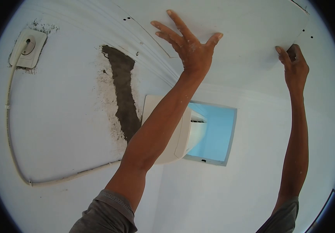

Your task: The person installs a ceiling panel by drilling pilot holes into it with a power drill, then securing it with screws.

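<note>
A white ceiling panel (249, 23) spans the upper part of the view. My left hand (194, 52) is raised against it, fingers spread and thumb stretched out, with whitish dust on the skin. Farther right, my right hand (296, 70) is up at the same panel, its fingers bent and the thumb on the near side. Something dark shows between those fingers, too small to make out. Small dark dots, perhaps screw heads or holes, mark the panel beside both hands. A thin seam line runs near my left hand.
An air conditioner (161, 155) is mounted on the wall behind my left forearm. Beside it is a wall opening (218, 134) showing blue. A patch of bare cement (124, 87) breaks the white wall. A cable (10, 128) runs from a plugged socket (38, 48).
</note>
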The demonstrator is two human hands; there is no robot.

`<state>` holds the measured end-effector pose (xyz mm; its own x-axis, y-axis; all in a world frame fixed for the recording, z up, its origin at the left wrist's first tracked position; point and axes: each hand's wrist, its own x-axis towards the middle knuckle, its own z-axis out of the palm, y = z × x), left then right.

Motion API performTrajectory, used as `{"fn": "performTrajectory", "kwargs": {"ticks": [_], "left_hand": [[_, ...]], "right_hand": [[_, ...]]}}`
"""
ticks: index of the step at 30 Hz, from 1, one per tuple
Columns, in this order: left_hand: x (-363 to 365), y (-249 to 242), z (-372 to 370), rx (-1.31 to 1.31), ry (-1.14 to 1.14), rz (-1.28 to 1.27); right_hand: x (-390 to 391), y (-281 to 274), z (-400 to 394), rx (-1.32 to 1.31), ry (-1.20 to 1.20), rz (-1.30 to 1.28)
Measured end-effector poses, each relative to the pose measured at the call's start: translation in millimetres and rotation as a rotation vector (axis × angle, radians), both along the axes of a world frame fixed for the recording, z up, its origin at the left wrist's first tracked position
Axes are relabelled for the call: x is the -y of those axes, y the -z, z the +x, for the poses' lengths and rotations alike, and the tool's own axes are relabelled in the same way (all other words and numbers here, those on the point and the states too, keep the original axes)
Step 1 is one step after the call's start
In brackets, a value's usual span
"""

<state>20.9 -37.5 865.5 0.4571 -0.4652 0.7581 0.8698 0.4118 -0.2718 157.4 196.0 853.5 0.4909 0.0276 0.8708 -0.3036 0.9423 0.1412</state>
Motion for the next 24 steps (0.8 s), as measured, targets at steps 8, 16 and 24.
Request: {"fn": "performTrajectory", "kwargs": {"ticks": [8,16,24], "left_hand": [[7,-3,-5,-0.153,-0.128,0.048],[49,-5,12,-0.12,-0.119,0.063],[54,2,16,-0.099,-0.06,0.073]], "right_hand": [[-7,2,-2,-0.021,-0.104,0.04],[-5,0,4,0.05,-0.166,0.086],[0,-5,-11,-0.181,-0.084,0.095]]}}
